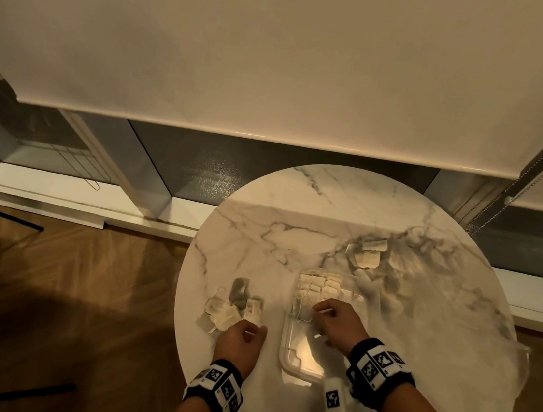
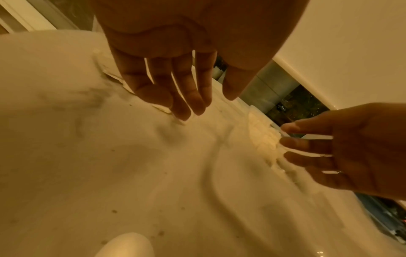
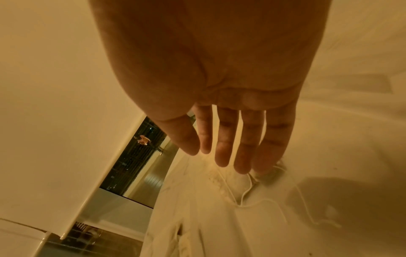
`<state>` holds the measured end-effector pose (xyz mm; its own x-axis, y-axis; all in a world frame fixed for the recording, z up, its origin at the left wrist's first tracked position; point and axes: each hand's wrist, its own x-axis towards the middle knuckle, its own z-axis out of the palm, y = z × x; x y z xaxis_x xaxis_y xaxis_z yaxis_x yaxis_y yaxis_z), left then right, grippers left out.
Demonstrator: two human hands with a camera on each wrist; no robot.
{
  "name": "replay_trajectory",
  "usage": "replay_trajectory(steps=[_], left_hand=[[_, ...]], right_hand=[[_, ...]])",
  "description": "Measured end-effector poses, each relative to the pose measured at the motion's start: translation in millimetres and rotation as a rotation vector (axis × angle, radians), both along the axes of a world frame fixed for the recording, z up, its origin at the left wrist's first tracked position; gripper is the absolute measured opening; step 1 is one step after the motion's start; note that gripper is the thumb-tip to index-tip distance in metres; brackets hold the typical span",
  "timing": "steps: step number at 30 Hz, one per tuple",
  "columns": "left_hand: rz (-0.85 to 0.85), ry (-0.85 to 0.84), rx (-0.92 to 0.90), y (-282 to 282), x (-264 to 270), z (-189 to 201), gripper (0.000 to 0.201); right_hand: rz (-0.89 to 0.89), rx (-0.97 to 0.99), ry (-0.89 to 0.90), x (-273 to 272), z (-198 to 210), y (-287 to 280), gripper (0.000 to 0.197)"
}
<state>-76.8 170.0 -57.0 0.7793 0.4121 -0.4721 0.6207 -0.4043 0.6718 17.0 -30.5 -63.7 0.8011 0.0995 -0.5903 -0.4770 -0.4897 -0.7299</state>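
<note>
A clear plastic container (image 1: 284,346) sits on the round marble table (image 1: 436,331), with a row of tea bags (image 1: 318,286) at its far end and loose strings (image 3: 248,196) trailing over its floor. My right hand (image 1: 322,311) hovers over the container, its fingers (image 3: 242,156) straight and holding nothing. A loose pile of tea bags (image 1: 225,310) lies to the left of the container. My left hand (image 1: 252,327) reaches to that pile's near edge, its fingertips (image 2: 182,111) straight and touching a tea bag (image 2: 163,108). The left wrist view also shows the right hand (image 2: 307,147).
A second heap of tea bags (image 1: 365,256) lies at the table's far right. A dark grey pouch (image 1: 240,291) sits among the left pile. Beyond the table are a window and a lowered roller blind (image 1: 283,52). Wood floor with dark tripod legs (image 1: 3,215) lies to the left.
</note>
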Motion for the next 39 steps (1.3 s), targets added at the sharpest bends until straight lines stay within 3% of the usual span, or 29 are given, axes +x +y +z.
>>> replay_trajectory(steps=[5, 7, 11, 18, 23, 29, 35, 39], left_hand=[[-0.036, 0.017, 0.254, 37, 1, -7, 0.015], [-0.075, 0.033, 0.358, 52, 7, -12, 0.025], [-0.309, 0.173, 0.526, 73, 17, -25, 0.051], [-0.467, 0.196, 0.561, 86, 20, -31, 0.032], [-0.41, 0.061, 0.415, 92, 27, -18, 0.019], [-0.306, -0.165, 0.102, 86, 34, 20, 0.006], [-0.259, -0.224, -0.431, 67, 40, 53, 0.005], [-0.275, -0.298, -0.52, 65, 44, 65, 0.011]], right_hand=[[-0.005, 0.005, -0.039, -10, 10, 14, 0.004], [0.008, 0.003, -0.051, -14, 15, 17, 0.004], [0.017, -0.032, -0.061, -20, 19, 21, 0.006], [0.017, -0.066, -0.042, -25, 23, 30, 0.007], [0.002, -0.074, -0.069, -26, 30, 43, 0.005], [-0.011, -0.041, -0.157, -30, 42, 63, 0.007], [0.044, 0.287, -0.152, -39, 69, 86, 0.033], [-0.077, 0.508, -0.073, -44, 71, 92, 0.024]])
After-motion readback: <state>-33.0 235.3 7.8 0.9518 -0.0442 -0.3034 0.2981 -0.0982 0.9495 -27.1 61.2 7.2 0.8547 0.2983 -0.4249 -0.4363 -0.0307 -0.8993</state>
